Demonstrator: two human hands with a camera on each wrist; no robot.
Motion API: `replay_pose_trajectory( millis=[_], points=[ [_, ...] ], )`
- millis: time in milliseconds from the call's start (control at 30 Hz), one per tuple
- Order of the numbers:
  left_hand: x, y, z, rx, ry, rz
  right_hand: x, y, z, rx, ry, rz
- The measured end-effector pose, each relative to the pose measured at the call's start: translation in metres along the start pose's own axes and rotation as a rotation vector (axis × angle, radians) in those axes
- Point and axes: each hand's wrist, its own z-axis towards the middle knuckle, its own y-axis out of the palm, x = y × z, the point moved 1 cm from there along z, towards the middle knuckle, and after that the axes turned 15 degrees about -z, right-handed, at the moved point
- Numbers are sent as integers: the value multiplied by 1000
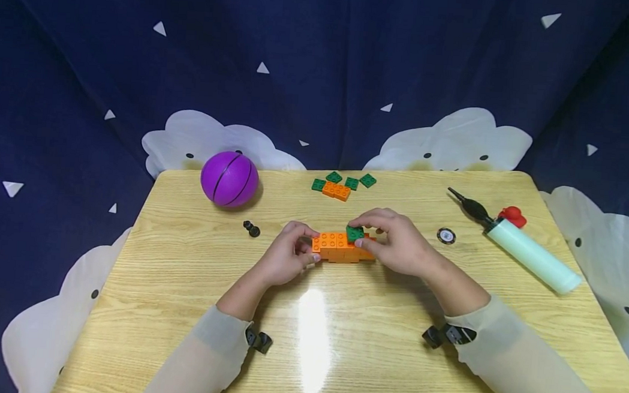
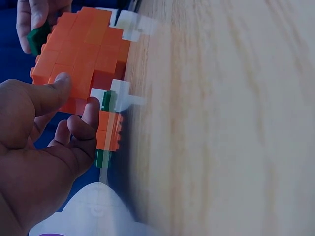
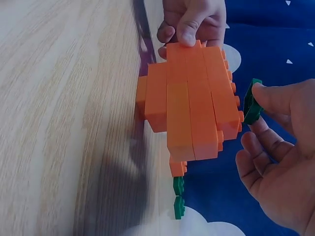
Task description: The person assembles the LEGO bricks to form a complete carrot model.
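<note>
An orange brick block point(image 1: 338, 247) sits on the wooden table point(image 1: 179, 284) near its middle. My left hand point(image 1: 311, 251) grips the block's left end between thumb and fingers; the left wrist view shows the thumb point(image 2: 51, 91) pressed on the orange block point(image 2: 83, 54). My right hand point(image 1: 363, 235) pinches a small green plate point(image 1: 354, 233) on the block's top right part. In the right wrist view the green plate point(image 3: 252, 102) stands at the studded face of the block point(image 3: 192, 103), held by the right hand's fingertips point(image 3: 268, 96).
Loose green and orange bricks point(image 1: 341, 185) lie farther back. A purple ball point(image 1: 229, 178) and a small black piece point(image 1: 251, 229) are at the left. On the right lie a mint pump point(image 1: 530, 252), a red piece point(image 1: 513, 216) and a black disc point(image 1: 445, 235).
</note>
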Motion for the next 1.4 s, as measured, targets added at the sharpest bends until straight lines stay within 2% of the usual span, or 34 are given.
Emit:
replay_pose_trajectory(
  millis=[633,833,1100,1400],
  points=[
    [0,-1,-1,10,-8,10,-13,8,7,-11,-63,-28],
    [1,-1,0,6,-12,6,-17,11,13,-19,-76,-40],
    [-1,-2,1,-5,-3,6,-20,12,27,-3,-143,-43],
    [0,-1,1,2,-3,10,-17,9,43,-11,-124,-64]
  ],
)
